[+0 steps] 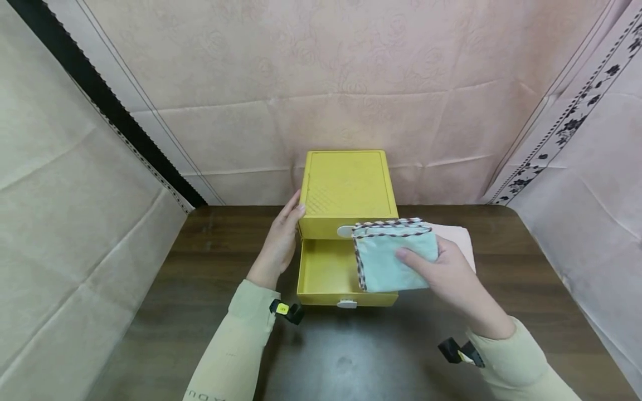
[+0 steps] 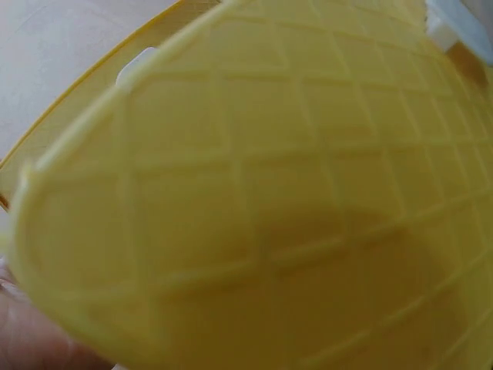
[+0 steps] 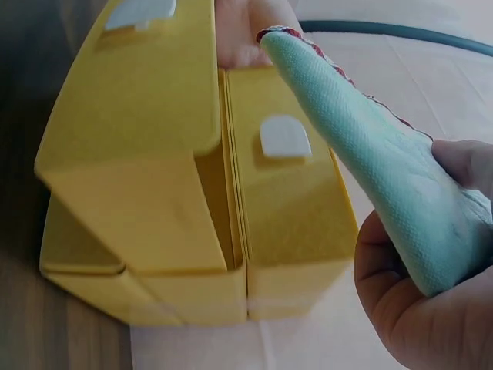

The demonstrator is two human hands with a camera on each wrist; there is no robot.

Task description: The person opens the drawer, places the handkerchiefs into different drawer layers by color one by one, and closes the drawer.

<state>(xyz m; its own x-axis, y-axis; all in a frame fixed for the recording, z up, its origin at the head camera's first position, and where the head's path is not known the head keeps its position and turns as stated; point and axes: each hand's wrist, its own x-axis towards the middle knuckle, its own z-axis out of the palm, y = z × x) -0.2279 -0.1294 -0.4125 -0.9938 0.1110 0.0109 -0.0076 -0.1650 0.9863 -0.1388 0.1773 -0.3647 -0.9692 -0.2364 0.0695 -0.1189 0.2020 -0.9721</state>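
Note:
A yellow two-drawer box (image 1: 346,184) stands at the back of the table, its lower drawer (image 1: 326,267) pulled out toward me and its upper one closed. Along the box's left side rests my left hand (image 1: 281,239), fingers extended and thumb near the front corner. My right hand (image 1: 453,273) pinches a folded mint-green cloth (image 1: 396,262) with brown-and-white striped edging, thumb on top and fingers beneath. The cloth hangs over the right part of the open drawer and hides it. In the right wrist view the folded cloth (image 3: 377,146) is seen edge-on beside the box front.
A pale pinkish-white flat item (image 1: 458,239) lies right of the box, partly behind my right hand. White tabs mark the drawer fronts, such as the lower tab (image 1: 346,304). Dark wooden table (image 1: 210,334) lies below; pale fabric walls (image 1: 351,67) surround its back and sides.

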